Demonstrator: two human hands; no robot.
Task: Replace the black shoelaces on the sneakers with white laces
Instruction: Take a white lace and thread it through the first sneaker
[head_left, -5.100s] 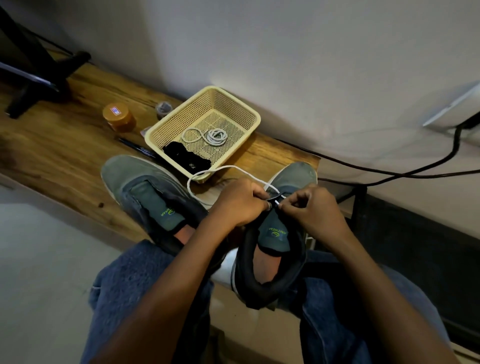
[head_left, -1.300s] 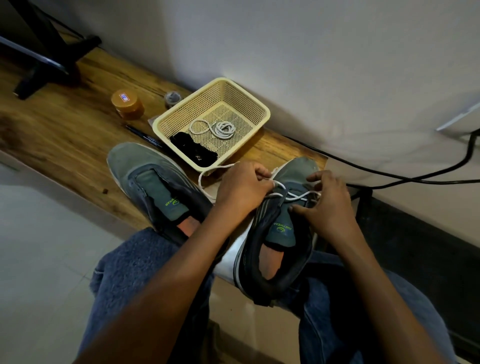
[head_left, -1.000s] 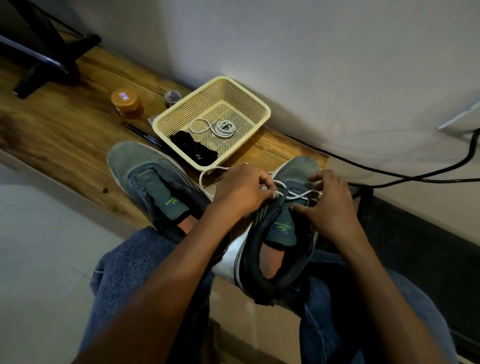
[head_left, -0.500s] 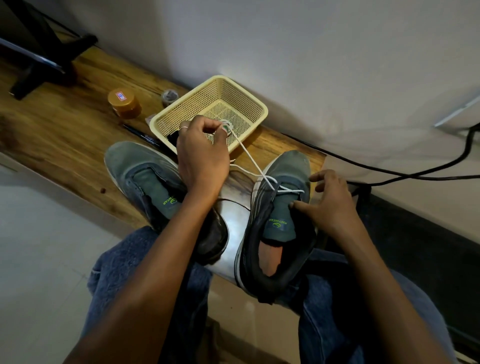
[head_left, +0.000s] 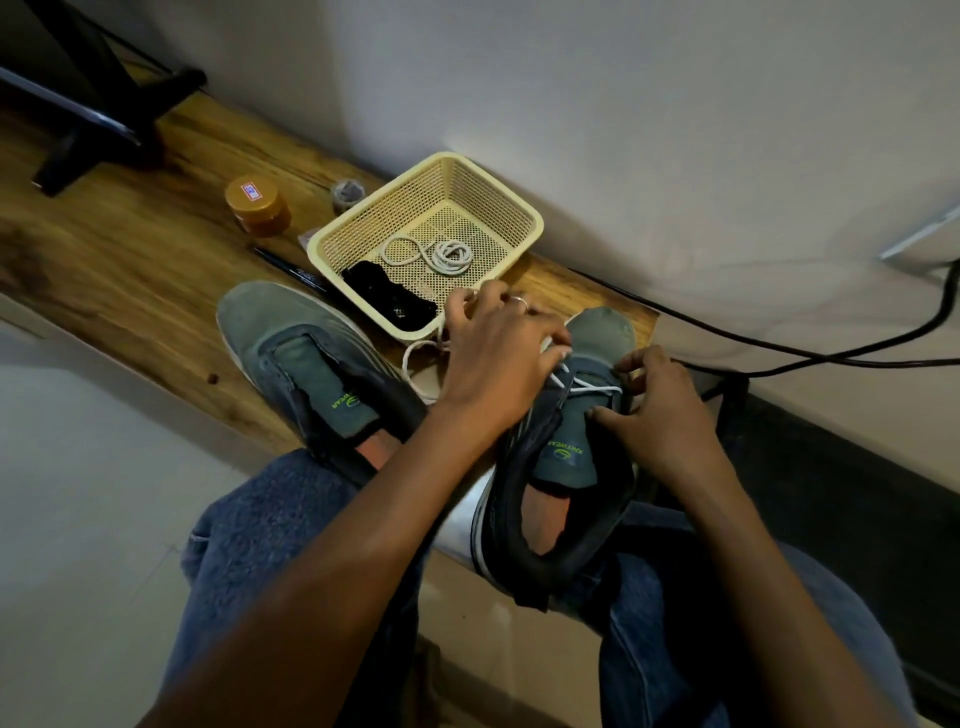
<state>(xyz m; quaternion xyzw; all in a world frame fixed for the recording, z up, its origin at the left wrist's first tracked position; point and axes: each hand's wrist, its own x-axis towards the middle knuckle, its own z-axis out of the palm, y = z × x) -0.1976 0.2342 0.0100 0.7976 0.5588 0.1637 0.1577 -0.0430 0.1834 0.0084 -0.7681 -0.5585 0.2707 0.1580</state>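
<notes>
Domestic room, likely home: wooden bench (head_left: 130, 270) against plain wall (head_left: 623, 104); cream plastic basket (head_left: 524, 218) at 12 o'clock; orange-lidded jar (head_left: 255, 203) at 10; trailing black cables (head_left: 831, 356) at 2.

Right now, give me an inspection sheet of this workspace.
Surface: brown wooden bench.
Job's things: right grey sneaker part-laced with white lace; left grey sneaker unlaced; cream mesh basket holds coiled white lace and black laces.
Clutter: orange jar, small grey tub, black pen.
Hands: left hand grips the lace; right hand rests on the sneaker.
Cables: black cable.
Surroundings: pale wall, black stand.
</notes>
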